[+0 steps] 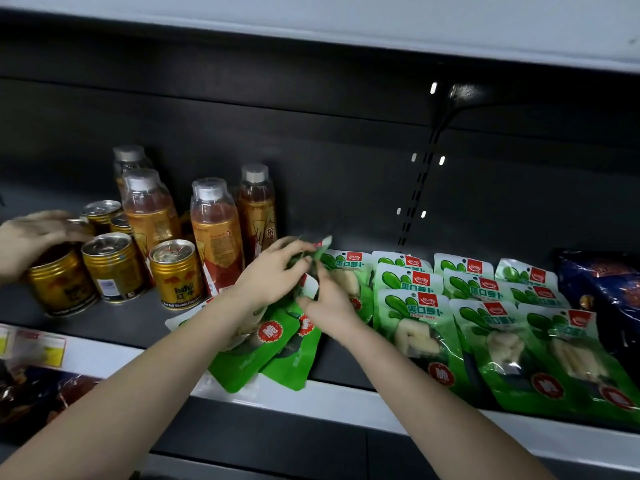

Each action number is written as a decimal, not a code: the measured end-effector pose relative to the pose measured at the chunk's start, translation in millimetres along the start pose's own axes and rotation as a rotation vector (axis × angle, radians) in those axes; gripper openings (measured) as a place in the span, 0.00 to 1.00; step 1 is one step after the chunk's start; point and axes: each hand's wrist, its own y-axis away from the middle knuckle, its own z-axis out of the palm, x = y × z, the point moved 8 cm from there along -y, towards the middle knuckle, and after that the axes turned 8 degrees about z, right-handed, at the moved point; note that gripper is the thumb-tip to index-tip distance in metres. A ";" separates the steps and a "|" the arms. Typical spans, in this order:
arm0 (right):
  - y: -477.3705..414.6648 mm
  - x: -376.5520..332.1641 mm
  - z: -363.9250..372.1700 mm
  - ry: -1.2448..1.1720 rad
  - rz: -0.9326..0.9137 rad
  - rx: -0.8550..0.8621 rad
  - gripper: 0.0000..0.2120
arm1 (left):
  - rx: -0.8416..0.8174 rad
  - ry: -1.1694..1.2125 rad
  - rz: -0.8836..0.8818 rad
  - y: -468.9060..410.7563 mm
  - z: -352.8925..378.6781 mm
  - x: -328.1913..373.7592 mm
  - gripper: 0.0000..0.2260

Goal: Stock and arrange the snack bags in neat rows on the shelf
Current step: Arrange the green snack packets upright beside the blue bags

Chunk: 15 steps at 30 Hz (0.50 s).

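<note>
There's the left hand point(272, 275) clutching the top of a loose bunch of green bags point(273, 355) — right hand point(327, 306) pinching one too, just beside the laid rows point(485, 306).

Open room is left above the rows of green bags point(485, 306), up to the upper shelf point(346, 22). The left end of the shelf point(131, 327) is blocked by cans point(176, 271) and bottles point(216, 230), with another person's hand point(31, 237) laid on one can; a bare strip is left in front of the cans. The far right is closed off by a dark blue bag point(602, 289). The front edge at the middle is overhung by loose bags point(263, 355), and the space above them is filled by the left hand point(266, 275) and right hand point(325, 306), by which a held bag point(311, 258) is gripped.
</note>
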 end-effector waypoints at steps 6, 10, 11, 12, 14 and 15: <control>-7.2 10.6 -22.7 -0.101 0.046 0.090 0.28 | -0.015 -0.026 0.018 -0.3 4.7 1.9 0.18; -8.3 6.7 -36.0 -0.150 0.028 0.158 0.22 | 0.009 0.011 -0.006 -4.5 2.4 5.0 0.20; -9.5 6.0 -33.5 -0.170 0.039 0.131 0.21 | 0.020 0.027 -0.047 -5.1 1.9 0.6 0.21; -10.0 5.8 -26.8 -0.211 0.061 0.078 0.22 | 0.026 0.047 -0.103 -5.2 2.2 -6.1 0.21; -10.4 5.9 -8.8 -0.291 0.135 -0.032 0.28 | 0.018 0.110 -0.228 -3.1 6.5 -21.3 0.20; -11.0 5.1 -2.1 -0.304 0.162 -0.058 0.32 | 0.020 0.148 -0.277 -0.3 9.3 -27.7 0.20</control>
